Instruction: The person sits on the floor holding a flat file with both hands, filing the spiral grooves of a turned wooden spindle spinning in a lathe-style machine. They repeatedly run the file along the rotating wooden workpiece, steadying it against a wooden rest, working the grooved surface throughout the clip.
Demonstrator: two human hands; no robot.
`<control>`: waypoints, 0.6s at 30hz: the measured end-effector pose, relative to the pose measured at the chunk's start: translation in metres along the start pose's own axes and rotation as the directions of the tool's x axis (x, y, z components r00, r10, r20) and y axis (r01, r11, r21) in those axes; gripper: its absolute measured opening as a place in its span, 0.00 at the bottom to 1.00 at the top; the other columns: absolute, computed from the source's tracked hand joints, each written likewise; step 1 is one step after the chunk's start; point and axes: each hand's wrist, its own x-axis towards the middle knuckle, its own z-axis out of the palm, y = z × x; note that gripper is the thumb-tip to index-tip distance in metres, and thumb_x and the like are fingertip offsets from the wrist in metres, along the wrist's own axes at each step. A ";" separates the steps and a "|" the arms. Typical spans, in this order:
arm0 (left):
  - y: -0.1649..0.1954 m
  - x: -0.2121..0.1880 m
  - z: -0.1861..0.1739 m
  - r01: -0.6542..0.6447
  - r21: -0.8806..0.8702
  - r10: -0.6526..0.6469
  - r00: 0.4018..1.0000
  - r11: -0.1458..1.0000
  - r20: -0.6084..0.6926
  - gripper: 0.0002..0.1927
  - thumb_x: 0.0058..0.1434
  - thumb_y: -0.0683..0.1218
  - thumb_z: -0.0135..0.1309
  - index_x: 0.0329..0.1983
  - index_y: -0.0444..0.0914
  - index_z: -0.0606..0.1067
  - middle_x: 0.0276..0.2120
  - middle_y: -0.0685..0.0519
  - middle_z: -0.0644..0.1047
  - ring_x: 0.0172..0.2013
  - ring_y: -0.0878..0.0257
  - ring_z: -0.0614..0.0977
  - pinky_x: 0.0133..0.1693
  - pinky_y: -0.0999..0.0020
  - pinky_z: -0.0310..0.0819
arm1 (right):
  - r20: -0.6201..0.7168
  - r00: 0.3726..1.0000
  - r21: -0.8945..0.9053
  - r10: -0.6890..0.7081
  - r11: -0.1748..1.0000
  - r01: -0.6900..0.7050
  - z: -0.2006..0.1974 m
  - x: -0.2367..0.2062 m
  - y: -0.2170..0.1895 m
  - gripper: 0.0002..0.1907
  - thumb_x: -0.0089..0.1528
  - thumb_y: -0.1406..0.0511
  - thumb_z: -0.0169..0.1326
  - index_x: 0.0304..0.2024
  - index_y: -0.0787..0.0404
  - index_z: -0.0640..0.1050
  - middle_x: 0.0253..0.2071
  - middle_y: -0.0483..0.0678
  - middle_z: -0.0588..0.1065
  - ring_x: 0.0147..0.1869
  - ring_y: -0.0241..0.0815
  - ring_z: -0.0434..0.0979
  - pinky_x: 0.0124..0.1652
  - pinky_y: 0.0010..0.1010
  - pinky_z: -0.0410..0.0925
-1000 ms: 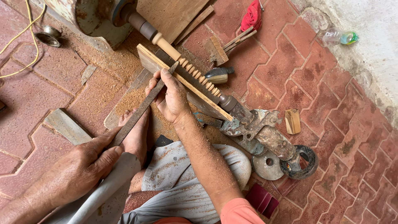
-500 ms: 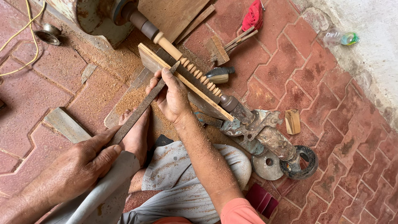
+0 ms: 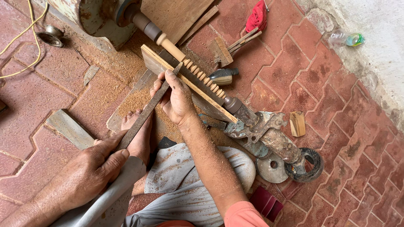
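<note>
Currently cutting grooves: right hand (image 3: 176, 101) and left hand (image 3: 90, 168) both clasping long flat dark metal chisel (image 3: 145, 113), tip against pale ridged wooden spindle (image 3: 202, 77) (mounted between lathe centres); next, probably shift tip along.

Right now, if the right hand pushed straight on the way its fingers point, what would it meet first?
Probably the ribbed wooden spindle on the lathe: the right hand already presses the long chisel over the wooden rest just before it.

A floor-level woodturning workshop: lathe (image 3: 252, 126) on red brick paving (image 3: 320, 84), sawdust (image 3: 126, 101), wood offcuts (image 3: 297, 123).
</note>
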 end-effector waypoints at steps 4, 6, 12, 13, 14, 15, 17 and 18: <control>0.001 0.000 -0.003 -0.030 0.034 0.031 0.999 0.999 -0.023 0.33 0.65 0.59 0.47 0.75 0.54 0.67 0.45 0.43 0.84 0.46 0.50 0.87 0.48 0.57 0.79 | -0.004 1.000 0.002 -0.007 1.000 0.007 0.000 0.000 0.001 0.14 0.73 0.56 0.51 0.42 0.61 0.74 0.31 0.47 0.74 0.37 0.41 0.75 0.43 0.34 0.73; 0.001 0.000 -0.010 0.026 0.086 -0.027 1.000 0.996 0.000 0.32 0.67 0.61 0.48 0.75 0.54 0.66 0.46 0.44 0.84 0.47 0.50 0.87 0.50 0.57 0.79 | -0.006 1.000 -0.007 -0.005 1.000 0.005 0.000 -0.002 0.002 0.15 0.73 0.56 0.51 0.42 0.60 0.74 0.32 0.47 0.74 0.38 0.42 0.76 0.43 0.34 0.73; -0.004 0.006 -0.023 0.078 0.123 -0.086 0.994 0.989 0.061 0.33 0.69 0.63 0.47 0.77 0.56 0.62 0.43 0.44 0.84 0.47 0.51 0.87 0.51 0.58 0.80 | -0.007 1.000 -0.046 -0.001 0.999 0.001 0.000 0.000 0.003 0.15 0.73 0.54 0.50 0.43 0.59 0.74 0.33 0.47 0.76 0.39 0.43 0.78 0.41 0.34 0.74; -0.007 0.008 -0.023 0.104 0.139 -0.115 0.990 0.985 0.077 0.34 0.69 0.63 0.47 0.78 0.57 0.61 0.42 0.44 0.84 0.46 0.51 0.86 0.52 0.58 0.81 | 0.001 1.000 -0.062 -0.006 0.998 0.006 0.000 0.000 0.003 0.16 0.73 0.53 0.50 0.43 0.58 0.74 0.33 0.47 0.76 0.39 0.43 0.79 0.40 0.33 0.73; -0.010 0.010 -0.022 0.079 0.135 -0.088 0.994 0.988 0.062 0.34 0.69 0.63 0.47 0.78 0.57 0.61 0.44 0.45 0.84 0.48 0.52 0.86 0.52 0.58 0.80 | 0.009 1.000 -0.079 -0.012 0.997 0.013 0.000 -0.001 0.002 0.16 0.73 0.53 0.50 0.44 0.58 0.74 0.34 0.47 0.76 0.39 0.43 0.79 0.39 0.33 0.73; -0.014 0.011 -0.020 0.055 0.131 -0.062 0.997 0.990 0.050 0.34 0.68 0.64 0.47 0.78 0.57 0.62 0.46 0.46 0.84 0.49 0.52 0.87 0.53 0.58 0.79 | 0.003 1.000 -0.102 -0.014 0.995 0.014 0.000 -0.002 0.002 0.16 0.73 0.53 0.50 0.44 0.58 0.74 0.34 0.47 0.76 0.39 0.43 0.79 0.39 0.33 0.73; -0.024 0.012 -0.015 0.008 0.114 -0.010 1.000 0.993 0.022 0.35 0.67 0.64 0.47 0.78 0.56 0.63 0.49 0.47 0.85 0.50 0.52 0.87 0.53 0.58 0.79 | -0.002 1.000 -0.146 -0.017 0.989 0.017 0.000 -0.003 0.001 0.16 0.73 0.52 0.50 0.44 0.57 0.74 0.34 0.47 0.76 0.39 0.42 0.80 0.39 0.33 0.73; -0.029 0.012 -0.011 -0.017 0.103 0.017 1.000 0.995 0.007 0.35 0.67 0.63 0.47 0.77 0.56 0.63 0.50 0.47 0.84 0.51 0.52 0.86 0.53 0.58 0.78 | 0.011 1.000 -0.145 -0.007 0.989 0.008 0.001 -0.003 0.002 0.16 0.73 0.52 0.50 0.45 0.57 0.74 0.34 0.47 0.76 0.39 0.43 0.80 0.39 0.33 0.74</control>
